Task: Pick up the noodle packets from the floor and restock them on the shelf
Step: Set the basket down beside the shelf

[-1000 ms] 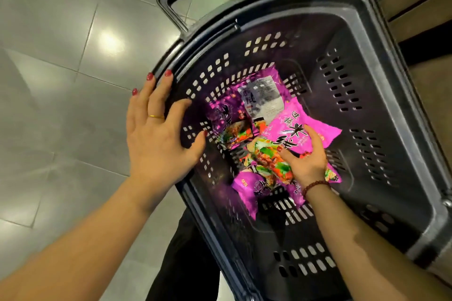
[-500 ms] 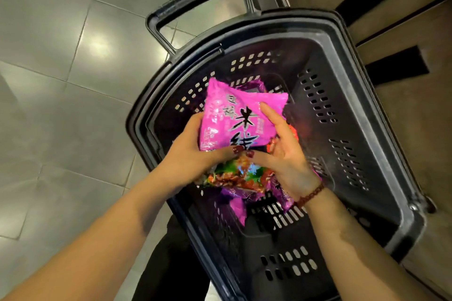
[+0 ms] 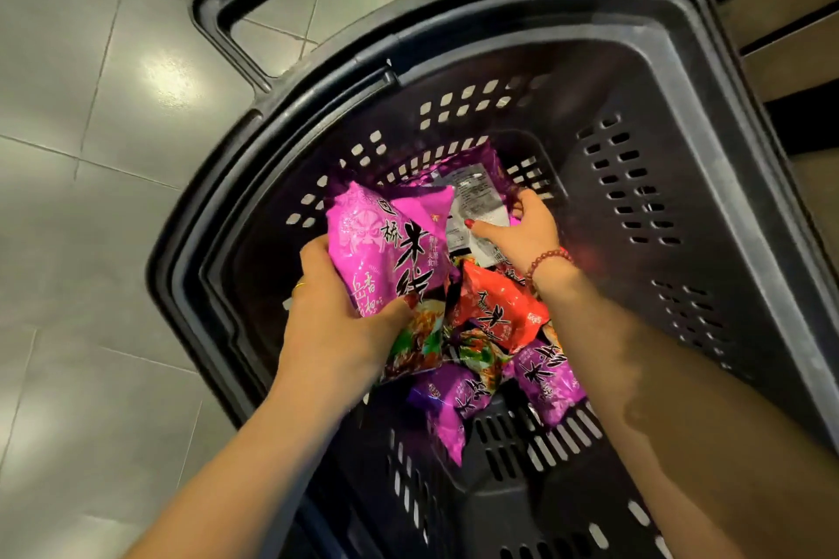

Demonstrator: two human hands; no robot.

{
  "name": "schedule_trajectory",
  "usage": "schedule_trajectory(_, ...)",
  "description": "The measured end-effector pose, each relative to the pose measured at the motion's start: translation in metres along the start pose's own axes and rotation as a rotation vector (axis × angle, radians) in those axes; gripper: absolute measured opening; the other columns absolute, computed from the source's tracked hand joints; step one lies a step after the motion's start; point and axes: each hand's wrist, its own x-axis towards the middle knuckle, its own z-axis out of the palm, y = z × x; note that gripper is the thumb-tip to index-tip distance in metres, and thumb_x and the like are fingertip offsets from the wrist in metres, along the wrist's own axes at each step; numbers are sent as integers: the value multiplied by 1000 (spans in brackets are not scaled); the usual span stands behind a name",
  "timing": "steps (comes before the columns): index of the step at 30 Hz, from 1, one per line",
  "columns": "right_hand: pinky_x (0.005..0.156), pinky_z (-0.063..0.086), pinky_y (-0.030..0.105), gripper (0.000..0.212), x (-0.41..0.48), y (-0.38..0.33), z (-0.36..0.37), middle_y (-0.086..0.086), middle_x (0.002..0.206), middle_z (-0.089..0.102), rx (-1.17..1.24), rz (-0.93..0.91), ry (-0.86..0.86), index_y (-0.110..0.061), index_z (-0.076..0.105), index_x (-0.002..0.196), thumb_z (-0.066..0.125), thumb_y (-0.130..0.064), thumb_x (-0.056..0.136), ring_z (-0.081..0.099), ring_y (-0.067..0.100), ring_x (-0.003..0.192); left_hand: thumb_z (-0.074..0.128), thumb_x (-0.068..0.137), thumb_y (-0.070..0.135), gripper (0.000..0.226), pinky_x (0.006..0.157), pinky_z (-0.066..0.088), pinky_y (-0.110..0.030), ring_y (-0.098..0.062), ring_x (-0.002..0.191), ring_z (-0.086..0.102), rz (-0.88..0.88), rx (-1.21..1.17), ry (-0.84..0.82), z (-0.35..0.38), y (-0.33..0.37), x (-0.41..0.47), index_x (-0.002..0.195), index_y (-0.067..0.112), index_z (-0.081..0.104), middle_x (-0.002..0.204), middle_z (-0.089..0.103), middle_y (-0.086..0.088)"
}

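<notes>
Nearest, two purple noodle packets (image 3: 458, 404) lie on the slotted floor of the black shopping basket (image 3: 708, 213); above them a red noodle packet (image 3: 497, 309) rests mid-floor; the left hand (image 3: 338, 327) holds a pink noodle packet (image 3: 386, 250) lifted toward the basket's left wall, fingers wrapped round its lower half; farther in, the right hand (image 3: 522, 231) pinches a face-down packet (image 3: 476, 204) near the far wall, thumb on top; beyond the rim, the handle (image 3: 227, 5) over grey floor tiles (image 3: 91, 150).

The perforated black plastic basket (image 3: 681, 177) stands on the grey tiled floor (image 3: 91, 150). Inside it, the glossy pink noodle packet (image 3: 390, 250) lies left of the crinkled red noodle packet (image 3: 495, 309). Two purple foil packets (image 3: 499, 386) lie nearer the camera.
</notes>
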Motion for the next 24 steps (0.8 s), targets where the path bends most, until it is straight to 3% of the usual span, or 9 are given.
schedule_trajectory(2,103,43,42,70,15,9,10,13,130,51,-143,21,16,-6,53,122,87,-29,66,50,27,120,80,77,16,64,83,56,-49,-21,93,66,8,-39,-7,0,-3,1,119,34,35,106,62,2)
schedule_trajectory(5,95,45,46,57,22,13,19,13,118,53,-322,-8,116,-5,56,106,83,-35,66,52,31,109,79,78,13,64,78,58,-47,-18,89,68,12,-67,-29,0,-5,2,121,33,37,105,63,4)
schedule_trajectory(7,81,43,41,36,18,13,20,10,101,54,-305,-54,157,-15,49,82,79,-34,74,51,29,93,79,78,13,64,77,59,-44,-16,89,68,25,-67,-27,1,-5,3,123,31,37,105,62,4)
schedule_trajectory(11,57,26,33,45,-9,14,11,0,66,40,-223,-127,209,-19,33,62,72,-17,83,36,19,65,79,78,12,67,85,57,-43,-16,96,66,46,-81,-26,1,-3,-1,126,31,37,110,62,5)
schedule_trajectory(15,50,25,18,42,-73,-4,-16,-5,60,31,77,-157,331,-15,36,62,71,-2,82,24,7,56,79,78,9,68,82,55,-32,-3,89,65,82,-120,-41,-3,4,-17,129,28,38,106,64,9)
schedule_trajectory(18,55,32,21,24,-140,-28,-50,8,64,45,260,-163,317,3,49,74,67,-6,88,35,7,57,84,73,16,72,79,51,-24,2,90,64,96,-187,-49,-15,18,-43,127,33,39,110,64,10)
schedule_trajectory(20,63,47,25,7,-186,-49,-73,12,79,63,436,-166,267,-1,58,89,64,-4,91,56,11,69,84,70,19,69,80,52,-24,-1,95,65,98,-213,-60,-28,26,-63,122,38,42,111,65,12)
schedule_trajectory(22,76,55,25,17,-229,-75,-93,0,97,72,595,-162,217,-12,62,104,60,0,92,67,13,91,85,70,14,67,75,53,-19,-1,93,66,108,-225,-72,-46,36,-86,116,41,45,105,68,16)
schedule_trajectory(24,82,55,28,20,-269,-100,-109,-4,101,73,647,-162,203,-15,62,104,59,1,92,67,13,97,85,69,12,64,71,53,-19,-1,89,66,144,-223,-86,-65,53,-114,110,44,46,99,69,15)
